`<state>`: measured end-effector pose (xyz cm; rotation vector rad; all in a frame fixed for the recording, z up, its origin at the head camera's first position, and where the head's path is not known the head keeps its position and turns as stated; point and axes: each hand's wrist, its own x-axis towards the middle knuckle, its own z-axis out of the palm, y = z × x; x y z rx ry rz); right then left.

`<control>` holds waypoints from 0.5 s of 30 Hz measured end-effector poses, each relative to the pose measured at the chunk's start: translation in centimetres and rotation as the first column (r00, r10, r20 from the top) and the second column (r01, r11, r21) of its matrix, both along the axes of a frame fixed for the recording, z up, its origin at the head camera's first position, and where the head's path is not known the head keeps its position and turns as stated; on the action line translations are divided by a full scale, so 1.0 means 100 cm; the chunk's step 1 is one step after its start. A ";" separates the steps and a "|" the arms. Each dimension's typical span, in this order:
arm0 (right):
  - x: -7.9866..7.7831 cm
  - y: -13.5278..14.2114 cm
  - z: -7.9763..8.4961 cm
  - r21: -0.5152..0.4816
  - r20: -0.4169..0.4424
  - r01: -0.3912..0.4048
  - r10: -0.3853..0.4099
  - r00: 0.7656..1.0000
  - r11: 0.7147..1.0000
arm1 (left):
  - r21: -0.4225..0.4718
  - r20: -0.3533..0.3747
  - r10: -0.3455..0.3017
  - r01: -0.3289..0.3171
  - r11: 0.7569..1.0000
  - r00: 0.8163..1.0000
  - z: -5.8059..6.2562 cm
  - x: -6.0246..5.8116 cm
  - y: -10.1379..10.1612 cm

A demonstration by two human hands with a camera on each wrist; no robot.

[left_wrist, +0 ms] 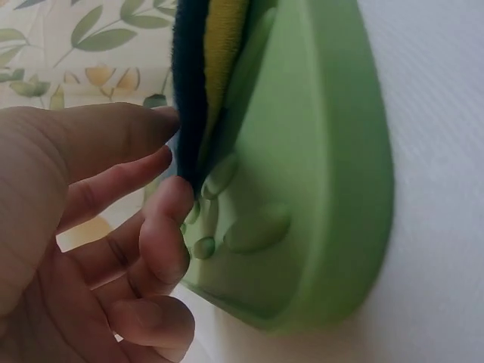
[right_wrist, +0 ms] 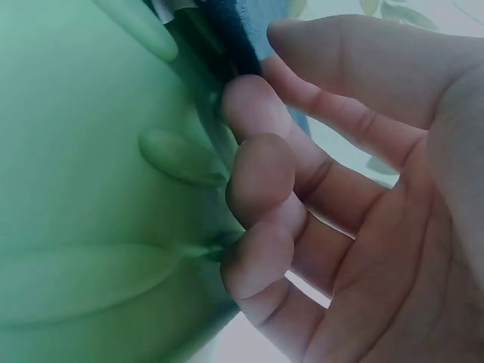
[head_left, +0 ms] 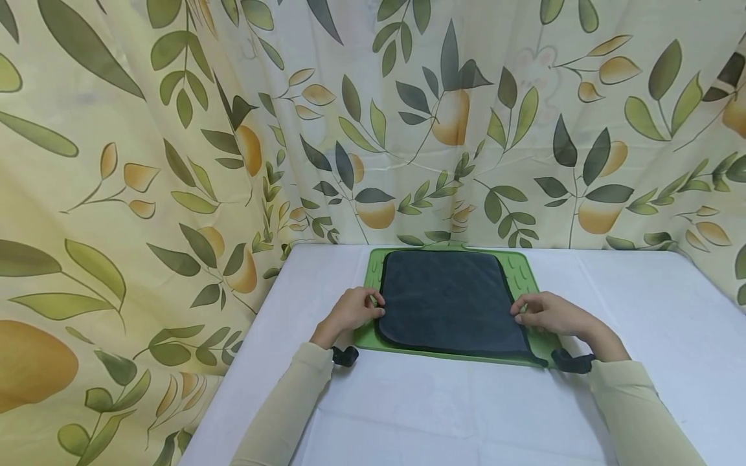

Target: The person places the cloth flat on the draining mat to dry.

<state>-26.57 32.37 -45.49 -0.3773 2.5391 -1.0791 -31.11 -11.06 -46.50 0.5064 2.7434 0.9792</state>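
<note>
A dark navy cloth point(head_left: 449, 298) lies spread over a green board point(head_left: 361, 336) with raised leaf shapes. In the left wrist view the cloth point(left_wrist: 193, 83) looks fuzzy, with yellow on its underside. My left hand point(head_left: 354, 308) is at the cloth's left edge, thumb and fingertips touching it, fingers loosely bent. At the right edge my right hand point(head_left: 550, 314) touches the cloth with its fingertips, in the same loose bend. The right wrist view shows a gap between thumb and fingers beside the cloth point(right_wrist: 234, 34); no firm pinch shows.
A white-covered table point(head_left: 408, 414) bears the board near its back edge. Behind and to the left hangs a curtain point(head_left: 373, 129) printed with leaves and fruit. Dark straps point(head_left: 574, 361) are on both wrists. The cloth's front right corner tapers toward the board's corner.
</note>
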 end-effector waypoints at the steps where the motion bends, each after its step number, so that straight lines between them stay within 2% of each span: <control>1: 0.000 0.000 0.000 0.005 -0.005 0.010 -0.010 1.000 1.000 | -0.005 -0.009 0.001 -0.001 1.000 1.000 -0.001 0.000 0.000; 6: 0.001 -0.002 -0.001 0.022 -0.034 0.014 -0.013 0.999 1.000 | -0.051 -0.015 -0.010 0.009 0.999 1.000 -0.005 -0.001 -0.001; 11: 0.000 0.003 0.001 0.032 -0.045 -0.005 0.006 0.999 0.999 | -0.079 -0.005 -0.021 0.021 0.997 1.000 -0.004 -0.001 -0.003; 15: 0.001 0.014 0.008 0.047 -0.085 0.037 -0.033 0.996 0.998 | -0.090 -0.022 -0.021 0.019 0.996 1.000 -0.001 -0.001 -0.006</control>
